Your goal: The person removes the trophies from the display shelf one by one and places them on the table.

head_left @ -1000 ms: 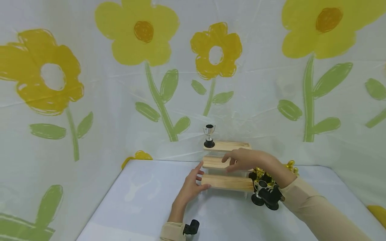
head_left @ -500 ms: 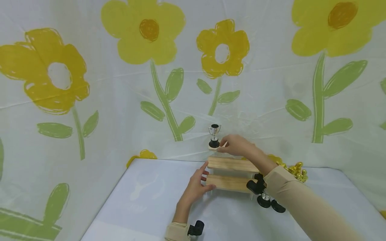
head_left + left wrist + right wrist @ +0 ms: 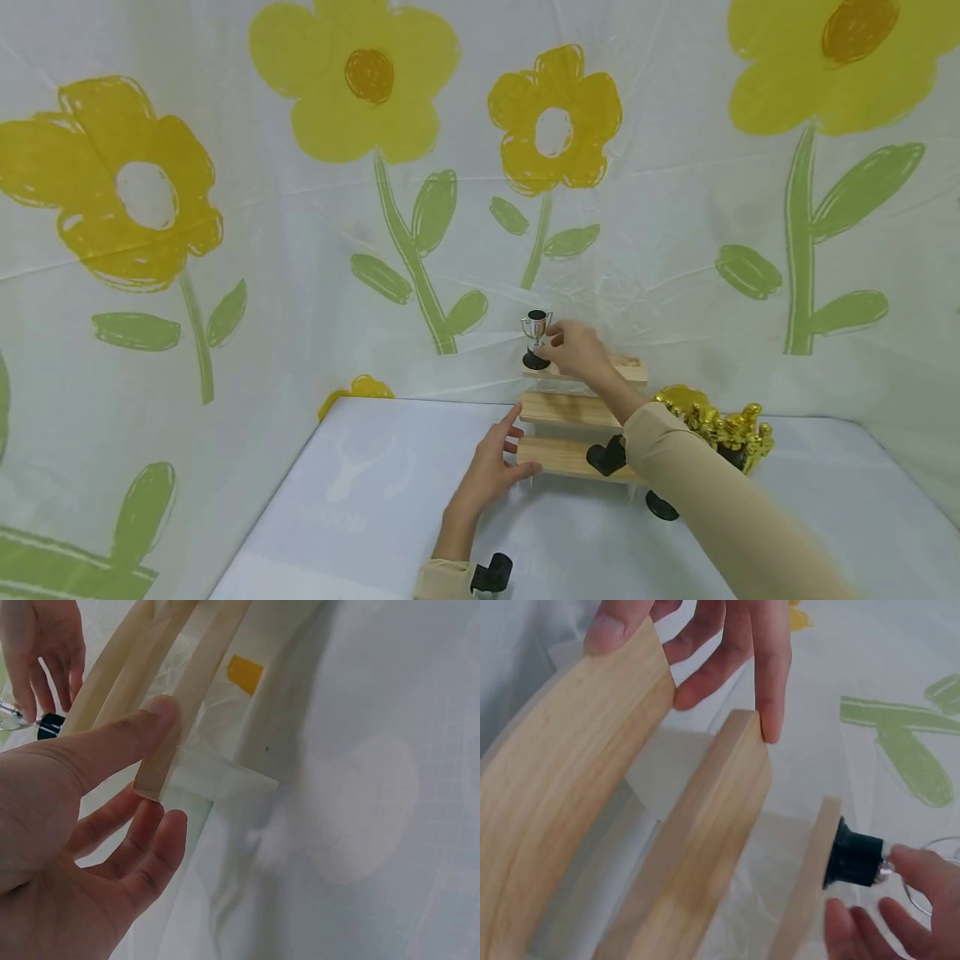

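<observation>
A small silver trophy cup point(image 3: 536, 327) with a black base stands upright at the left end of the top step of a three-step wooden display shelf point(image 3: 570, 408). My right hand point(image 3: 577, 348) pinches the cup low, around its stem, just above the base; the right wrist view shows the black base point(image 3: 855, 856) on the top board with fingertips at the stem. My left hand point(image 3: 487, 468) grips the shelf's left end. In the left wrist view its thumb point(image 3: 127, 739) presses the lowest board while the other fingers reach around the end.
Several gold trophies point(image 3: 720, 429) cluster on the white table point(image 3: 360, 500) right of the shelf, partly behind my right sleeve. A black trophy base point(image 3: 662, 505) shows beneath that sleeve. A flower-printed cloth point(image 3: 660, 208) hangs close behind the shelf.
My right hand has moved up and left from over the middle step to the silver trophy cup and now pinches it. My left hand stays on the shelf's end.
</observation>
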`<action>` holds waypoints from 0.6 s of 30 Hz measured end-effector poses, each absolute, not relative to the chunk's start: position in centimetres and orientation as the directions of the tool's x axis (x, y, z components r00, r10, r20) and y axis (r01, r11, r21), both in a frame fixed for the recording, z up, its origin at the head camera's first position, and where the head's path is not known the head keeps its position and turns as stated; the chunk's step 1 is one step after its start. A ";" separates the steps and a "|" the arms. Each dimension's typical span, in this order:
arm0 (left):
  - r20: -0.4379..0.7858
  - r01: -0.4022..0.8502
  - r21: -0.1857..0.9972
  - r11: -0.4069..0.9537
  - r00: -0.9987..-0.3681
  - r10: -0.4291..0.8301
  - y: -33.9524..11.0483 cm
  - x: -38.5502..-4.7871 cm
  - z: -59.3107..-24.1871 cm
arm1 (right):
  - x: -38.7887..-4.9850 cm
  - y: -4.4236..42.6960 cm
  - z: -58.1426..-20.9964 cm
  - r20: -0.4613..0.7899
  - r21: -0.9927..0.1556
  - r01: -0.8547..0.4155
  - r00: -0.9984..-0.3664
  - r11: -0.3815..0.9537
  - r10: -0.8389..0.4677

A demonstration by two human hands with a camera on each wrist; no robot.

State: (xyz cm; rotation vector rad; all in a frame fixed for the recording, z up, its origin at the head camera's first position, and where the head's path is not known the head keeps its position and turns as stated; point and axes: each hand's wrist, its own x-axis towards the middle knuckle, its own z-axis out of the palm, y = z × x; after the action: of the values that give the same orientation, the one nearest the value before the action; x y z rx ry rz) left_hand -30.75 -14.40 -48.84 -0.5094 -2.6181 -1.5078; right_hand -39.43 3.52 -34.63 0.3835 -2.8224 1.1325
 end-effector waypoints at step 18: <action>0.222 0.320 0.828 0.460 -0.941 0.256 -14.5 -30.6 -48.7 | -40.5 1.9 -35.9 0.239 -0.696 -0.280 -0.959 0.661 -0.155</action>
State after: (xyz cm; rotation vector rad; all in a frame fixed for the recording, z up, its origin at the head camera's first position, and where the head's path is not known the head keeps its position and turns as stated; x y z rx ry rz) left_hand -30.56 -14.45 -48.68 -0.5196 -2.6279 -1.5126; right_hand -40.49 1.90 -35.91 0.3586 -2.7155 1.1787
